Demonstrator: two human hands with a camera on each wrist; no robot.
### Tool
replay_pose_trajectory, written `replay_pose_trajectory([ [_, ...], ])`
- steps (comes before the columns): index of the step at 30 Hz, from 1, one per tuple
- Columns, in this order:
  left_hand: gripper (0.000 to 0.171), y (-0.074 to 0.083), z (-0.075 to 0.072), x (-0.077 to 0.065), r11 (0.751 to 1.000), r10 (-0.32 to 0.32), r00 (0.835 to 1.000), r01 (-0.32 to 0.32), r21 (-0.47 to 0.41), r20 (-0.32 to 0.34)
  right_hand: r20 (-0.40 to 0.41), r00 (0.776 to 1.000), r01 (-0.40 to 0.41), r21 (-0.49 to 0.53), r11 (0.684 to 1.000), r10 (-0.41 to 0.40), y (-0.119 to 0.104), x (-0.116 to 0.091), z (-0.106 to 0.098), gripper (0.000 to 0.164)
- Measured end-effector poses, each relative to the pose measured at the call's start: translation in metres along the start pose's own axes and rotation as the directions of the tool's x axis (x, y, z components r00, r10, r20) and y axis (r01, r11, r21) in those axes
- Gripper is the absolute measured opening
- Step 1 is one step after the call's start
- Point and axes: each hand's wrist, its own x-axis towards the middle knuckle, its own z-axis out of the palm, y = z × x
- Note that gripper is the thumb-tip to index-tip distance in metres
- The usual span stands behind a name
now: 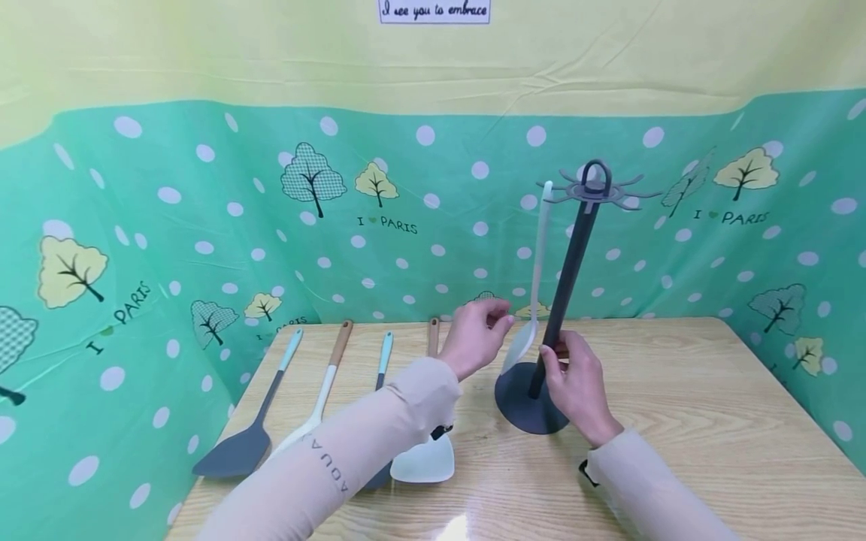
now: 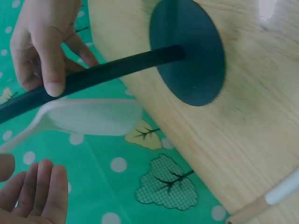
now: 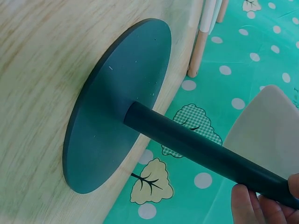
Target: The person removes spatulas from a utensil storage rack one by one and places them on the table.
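Note:
A dark utensil stand [image 1: 571, 270] rises from its round base [image 1: 521, 409] on the table. My right hand [image 1: 578, 383] grips its pole [image 2: 112, 67] low down, thumb and fingers on opposite sides. From one of the hooks [image 1: 598, 191] on top hangs a white spoon [image 1: 521, 346] with a pale mint handle end, its bowl beside the pole. To the left of that spoon is my left hand [image 1: 476, 334], holding nothing. In the left wrist view its fingers [image 2: 56, 191] are loosely bent and apart from the spoon's handle.
On the wooden table [image 1: 690, 421] at left lie a dark grey turner [image 1: 237, 451], a white utensil with brown handle [image 1: 325, 391], a blue-handled dark utensil [image 1: 384, 361] and a white turner [image 1: 426, 460]. My left sleeve covers parts of them. A green dotted cloth [image 1: 419, 248] hangs behind.

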Motion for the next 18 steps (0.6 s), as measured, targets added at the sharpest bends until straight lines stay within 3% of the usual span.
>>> replay_pose_trajectory([
  [11,0.034,0.021,0.012,0.008,0.993,0.046,0.996,-0.054,-0.109,-0.075,-0.002,1.000,-0.003,-0.001,1.000,0.003,0.001,0.000,0.001,0.017],
  [18,0.038,0.028,0.015,0.016,0.989,0.037,0.996,-0.048,-0.141,-0.080,-0.009,1.000,0.002,0.005,1.000,-0.002,0.002,0.001,0.000,0.017],
])
